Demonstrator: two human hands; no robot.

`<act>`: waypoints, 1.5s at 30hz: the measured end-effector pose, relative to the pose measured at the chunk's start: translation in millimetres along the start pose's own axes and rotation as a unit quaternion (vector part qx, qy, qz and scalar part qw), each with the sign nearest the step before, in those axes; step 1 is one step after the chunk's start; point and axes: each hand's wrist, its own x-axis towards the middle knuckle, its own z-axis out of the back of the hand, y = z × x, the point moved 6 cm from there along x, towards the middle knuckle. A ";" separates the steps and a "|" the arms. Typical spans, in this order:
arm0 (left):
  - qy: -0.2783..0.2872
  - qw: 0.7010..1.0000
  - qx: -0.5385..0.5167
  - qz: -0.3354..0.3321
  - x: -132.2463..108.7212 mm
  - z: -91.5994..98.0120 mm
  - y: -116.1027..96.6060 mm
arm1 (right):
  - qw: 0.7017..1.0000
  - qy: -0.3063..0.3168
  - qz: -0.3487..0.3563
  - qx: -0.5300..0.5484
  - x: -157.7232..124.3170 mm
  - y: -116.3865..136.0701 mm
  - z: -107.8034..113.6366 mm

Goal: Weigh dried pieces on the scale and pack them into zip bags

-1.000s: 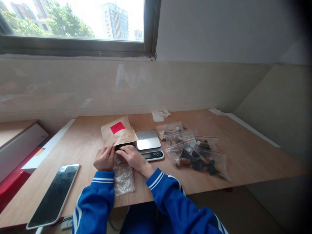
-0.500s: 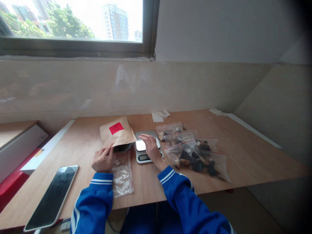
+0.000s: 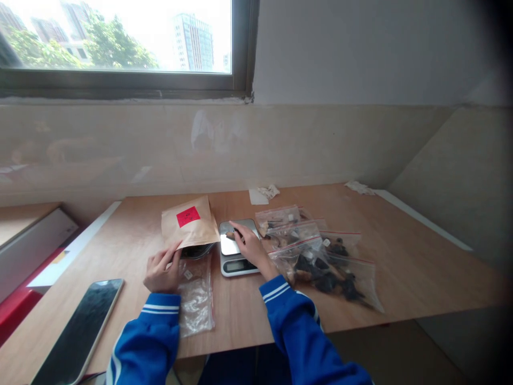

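Observation:
My left hand [image 3: 163, 269] is closed on the near edge of a brown paper bag [image 3: 196, 231] with a red label. Beneath the bag, a dark bowl or tray [image 3: 197, 251] shows only in part. My right hand [image 3: 249, 244] reaches over the kitchen scale [image 3: 240, 267], its fingers closed around a small dark brown piece [image 3: 230, 235] at the steel plate. What the piece is, I cannot make out. A flat clear zip bag [image 3: 196, 307] lies beside my left wrist.
Several clear zip bags [image 3: 340, 272] holding dark and tan pieces are heaped right of the scale. A phone [image 3: 80, 331] lies at the left. Crumpled tissue [image 3: 269, 191] and a white paper [image 3: 257, 197] sit by the wall, and another tissue [image 3: 359, 187] farther right.
The small dark piece now shows at my right fingertips on the scale, where the plate looked bare before. My left hand keeps its hold on the paper bag. The view has shifted slightly.

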 end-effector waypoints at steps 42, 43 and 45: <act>-0.011 1.000 -0.027 0.007 1.4 4.1 0.2 | 0.984 -0.043 -0.041 -0.167 -10.8 -7.1 19.1; -0.011 1.000 -0.026 0.009 1.6 4.5 0.0 | 0.984 -0.039 -0.039 -0.172 -11.2 -5.9 18.1; -0.010 1.000 -0.027 0.010 1.8 4.9 -0.5 | 0.982 -0.028 -0.034 -0.184 -11.9 -4.1 15.2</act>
